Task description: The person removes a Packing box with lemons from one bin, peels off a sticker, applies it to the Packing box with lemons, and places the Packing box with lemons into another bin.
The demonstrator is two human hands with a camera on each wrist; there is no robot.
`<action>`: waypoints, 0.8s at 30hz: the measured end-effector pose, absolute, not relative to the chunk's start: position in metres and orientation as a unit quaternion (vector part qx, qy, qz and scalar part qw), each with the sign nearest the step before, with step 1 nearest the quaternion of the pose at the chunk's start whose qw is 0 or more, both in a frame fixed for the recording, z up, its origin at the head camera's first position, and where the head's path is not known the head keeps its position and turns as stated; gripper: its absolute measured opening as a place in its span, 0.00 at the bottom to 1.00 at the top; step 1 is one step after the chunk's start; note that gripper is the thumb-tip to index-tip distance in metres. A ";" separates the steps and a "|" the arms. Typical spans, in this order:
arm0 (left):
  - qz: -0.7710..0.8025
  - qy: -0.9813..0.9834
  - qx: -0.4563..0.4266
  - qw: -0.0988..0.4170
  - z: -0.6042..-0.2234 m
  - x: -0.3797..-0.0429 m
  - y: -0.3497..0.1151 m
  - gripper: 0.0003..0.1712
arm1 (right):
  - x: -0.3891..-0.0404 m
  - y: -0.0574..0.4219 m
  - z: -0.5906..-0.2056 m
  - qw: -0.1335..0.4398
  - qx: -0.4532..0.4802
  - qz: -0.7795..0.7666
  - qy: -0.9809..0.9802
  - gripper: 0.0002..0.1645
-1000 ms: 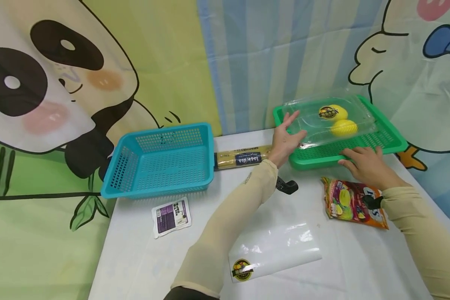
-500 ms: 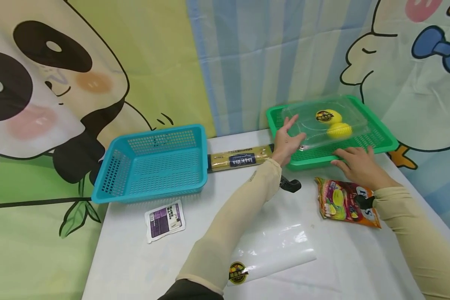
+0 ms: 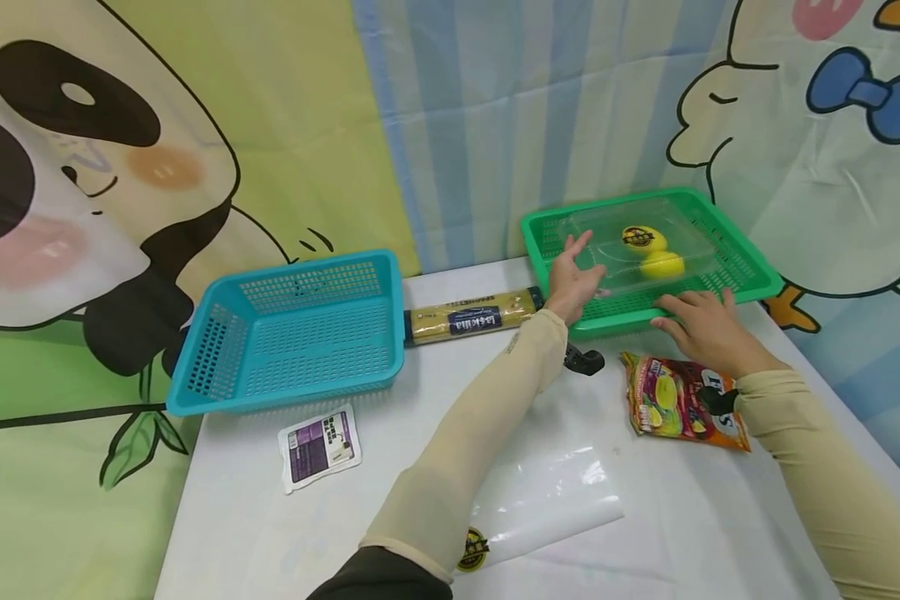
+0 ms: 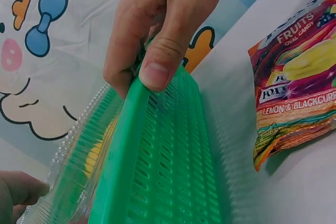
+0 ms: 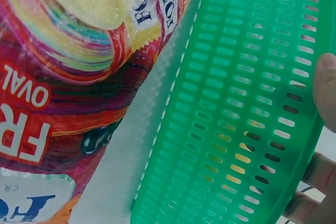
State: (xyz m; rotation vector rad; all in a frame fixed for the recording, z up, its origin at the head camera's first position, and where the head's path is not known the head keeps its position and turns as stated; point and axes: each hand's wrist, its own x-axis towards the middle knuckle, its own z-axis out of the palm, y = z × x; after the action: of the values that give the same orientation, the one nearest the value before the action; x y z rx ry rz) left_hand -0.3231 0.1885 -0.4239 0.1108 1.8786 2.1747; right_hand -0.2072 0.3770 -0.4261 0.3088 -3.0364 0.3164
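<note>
A clear plastic box [image 3: 622,279] with two yellow lemon-like fruits [image 3: 662,265] lies in the green basket [image 3: 753,279] at the back right; a round black label sits on its top. At the box's left end, my left hand [image 3: 573,279] touches it with thumb and fingers spread, also seen at the lower left of the left wrist view. My right hand [image 3: 701,325] grips the basket's front rim, thumb [image 4: 157,74] outside and fingers over the edge. Just in front of the basket lies a colourful candy bag [image 3: 667,396], partly hidden under the right wrist.
A blue basket [image 3: 300,333] stands at the left. Between the baskets lies a spaghetti pack [image 3: 472,317]. A small purple-and-white packet [image 3: 320,447] and a clear plastic sheet [image 3: 547,500] with a black label lie on the white tabletop [image 3: 255,550].
The clear box has sunk a little lower into the green basket, its left end still at my left hand. My right hand stays on the rim. The head view has shifted rightward.
</note>
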 end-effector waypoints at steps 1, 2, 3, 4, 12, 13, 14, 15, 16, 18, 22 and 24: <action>0.752 0.644 0.036 0.135 -0.424 -0.324 0.189 0.45 | -0.207 0.377 -0.426 0.038 0.101 0.103 -0.989 0.21; 0.756 0.640 0.032 0.138 -0.424 -0.324 0.191 0.45 | -0.206 0.376 -0.426 0.038 0.101 0.104 -0.989 0.21; 0.754 0.641 0.028 0.138 -0.424 -0.324 0.192 0.45 | -0.206 0.376 -0.426 0.040 0.101 0.105 -0.989 0.21; 0.750 0.646 0.025 0.138 -0.424 -0.324 0.193 0.45 | -0.206 0.375 -0.426 0.042 0.102 0.105 -0.988 0.21; 0.736 0.660 0.012 0.148 -0.426 -0.320 0.197 0.42 | -0.205 0.375 -0.427 0.058 0.112 0.105 -0.986 0.20; 0.736 0.661 0.012 0.149 -0.425 -0.320 0.198 0.42 | -0.205 0.376 -0.426 0.058 0.111 0.105 -0.987 0.19; 0.734 0.662 0.013 0.151 -0.425 -0.320 0.198 0.42 | -0.204 0.375 -0.426 0.058 0.110 0.105 -0.987 0.19; 0.732 0.664 0.014 0.153 -0.425 -0.321 0.197 0.41 | -0.205 0.376 -0.425 0.057 0.108 0.104 -0.987 0.19; 0.728 0.668 0.014 0.154 -0.424 -0.321 0.198 0.41 | -0.204 0.376 -0.425 0.056 0.106 0.104 -0.987 0.19; 0.716 0.679 0.016 0.161 -0.424 -0.322 0.198 0.42 | -0.205 0.376 -0.424 0.054 0.105 0.104 -0.988 0.19; 0.681 0.711 0.016 0.171 -0.425 -0.324 0.197 0.46 | -0.204 0.376 -0.425 0.053 0.104 0.105 -0.988 0.20; 0.662 0.729 0.016 0.174 -0.427 -0.325 0.198 0.48 | -0.204 0.376 -0.426 0.053 0.106 0.104 -0.987 0.20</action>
State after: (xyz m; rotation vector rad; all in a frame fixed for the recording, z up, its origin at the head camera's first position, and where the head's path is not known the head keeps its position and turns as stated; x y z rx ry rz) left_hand -0.3249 0.1977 -0.4266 0.0462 2.0657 1.8780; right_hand -0.2043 0.3764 -0.4259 0.3231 -3.0009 0.3170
